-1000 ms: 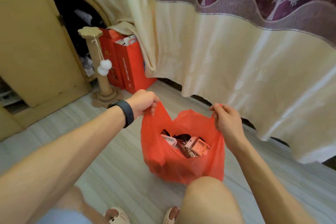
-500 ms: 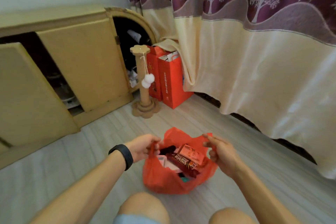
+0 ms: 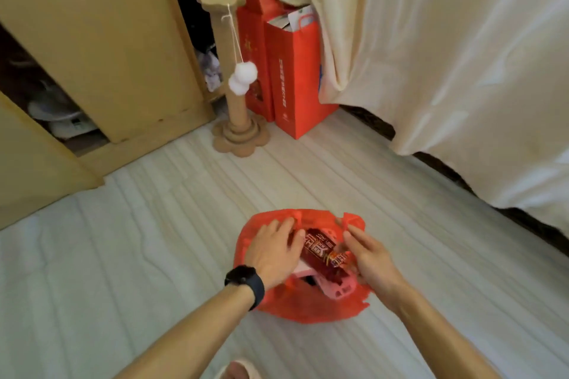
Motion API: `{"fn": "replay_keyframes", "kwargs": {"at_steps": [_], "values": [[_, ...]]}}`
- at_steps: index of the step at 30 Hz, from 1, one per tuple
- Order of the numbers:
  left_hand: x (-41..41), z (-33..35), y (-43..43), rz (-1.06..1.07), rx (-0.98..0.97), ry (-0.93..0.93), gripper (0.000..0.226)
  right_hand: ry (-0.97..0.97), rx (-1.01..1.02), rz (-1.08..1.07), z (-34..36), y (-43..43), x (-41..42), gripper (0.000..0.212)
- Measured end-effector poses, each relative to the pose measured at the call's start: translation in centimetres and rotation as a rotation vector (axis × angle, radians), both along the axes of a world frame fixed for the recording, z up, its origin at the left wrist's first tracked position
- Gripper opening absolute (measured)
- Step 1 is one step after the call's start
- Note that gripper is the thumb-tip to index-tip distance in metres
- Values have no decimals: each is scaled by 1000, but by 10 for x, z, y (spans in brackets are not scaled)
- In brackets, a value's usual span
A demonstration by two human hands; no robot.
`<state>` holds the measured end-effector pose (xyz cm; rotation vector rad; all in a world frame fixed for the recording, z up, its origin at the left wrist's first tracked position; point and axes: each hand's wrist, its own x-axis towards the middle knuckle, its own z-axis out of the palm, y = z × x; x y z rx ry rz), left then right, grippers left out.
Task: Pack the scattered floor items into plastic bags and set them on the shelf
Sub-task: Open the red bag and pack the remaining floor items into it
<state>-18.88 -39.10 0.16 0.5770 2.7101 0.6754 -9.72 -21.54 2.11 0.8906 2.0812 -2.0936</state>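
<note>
The red plastic bag (image 3: 308,306) sits slumped on the pale floor (image 3: 138,255) at lower centre of the frame, its mouth spread wide so the contents can be settled. The left hand (image 3: 271,251), with a dark wristband (image 3: 246,281) at the wrist, lies with straight fingers on the bag's left rim, apparently to keep the mouth open and the bag steady. The right hand (image 3: 369,255) reaches in from the right, its fingers mostly straight against the end of a dark red packet (image 3: 321,252) lying on top of a pink item (image 3: 338,288). Blur hides the thumb, so I cannot tell whether this hand grips or only nudges.

Packing looks nearly finished; the handles need gathering next. At upper left a yellow cabinet (image 3: 92,40) stands open, likely the shelf, with a cardboard scratching post (image 3: 235,95) and red paper bags (image 3: 295,77) beside it.
</note>
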Motion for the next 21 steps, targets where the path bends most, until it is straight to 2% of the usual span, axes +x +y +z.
{"fn": "replay_keyframes", "kwargs": {"at_steps": [1,2,4,9,11,14,18,19,21], "values": [[0,-15,1,-84,-72,150,47,13,65,15,-14,-3,-7,25],[0,-31,4,-137,-72,209,47,22,120,44,-29,-6,-14,23],[-4,-64,9,-152,-15,197,43,1,170,91,-59,-14,-28,23],[-25,-113,12,-91,19,273,46,-178,-122,27,-100,-13,-57,23],[-29,-115,10,-124,17,235,51,-228,-158,27,-102,-11,-63,22],[-21,-105,0,-293,-76,167,55,-330,-145,47,-90,-12,-62,22],[-11,-74,-11,-446,-194,113,50,-431,47,20,-53,-13,-58,19],[-10,-57,-9,-441,-188,24,48,-449,82,11,-39,-14,-56,18],[-7,-13,-6,-314,-150,-290,36,-475,3,0,-4,-19,-47,18]]}}
